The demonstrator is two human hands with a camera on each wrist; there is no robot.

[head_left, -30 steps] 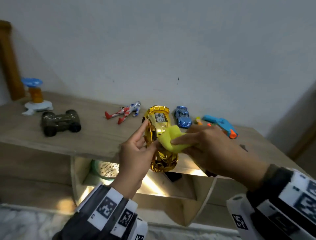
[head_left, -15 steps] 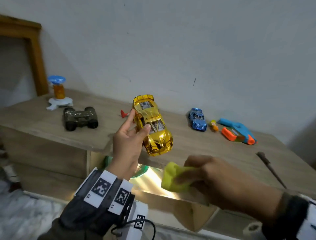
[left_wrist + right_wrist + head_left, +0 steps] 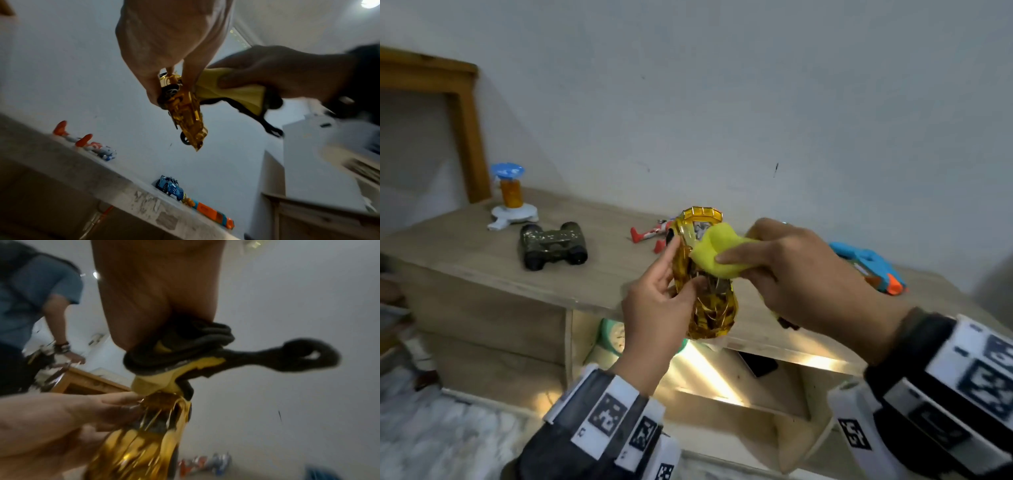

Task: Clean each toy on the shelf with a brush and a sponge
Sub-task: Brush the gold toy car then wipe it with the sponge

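Toys counted: six in the head view, that is one gold toy car (image 3: pixel 705 274), one camouflage toy binoculars (image 3: pixel 553 245), one blue and orange spinner toy (image 3: pixel 512 195), one red and silver action figure (image 3: pixel 650 233), one blue and orange toy gun (image 3: pixel 869 265), and, seen only from the left wrist, one small blue toy car (image 3: pixel 169 187).
Cleaning tools counted: one yellow sponge (image 3: pixel 717 251); a dark brush (image 3: pixel 287 360) shows in the right wrist view under the sponge.
Gold toy car: held in the air above the front edge of the shelf (image 3: pixel 482 260), nose toward the person, spoiler toward the wall.
Left hand (image 3: pixel 657 308): grips the gold toy car from its left side, thumb on the roof side and fingers along the door.
Right hand (image 3: pixel 801 274): clenched round the yellow sponge, and the sponge presses on the rear part of the gold toy car, just in front of the spoiler; the dark brush is tucked in the same hand.
Other toys, relative to the gold toy car: binoculars and spinner to the left on the shelf, the figure just behind it, the toy gun to the right behind the right hand.
Change against half a second ago: then the sponge was low and apart from the gold toy car, near the shelf's front edge; now it is touching the car. The left hand keeps the same grip.
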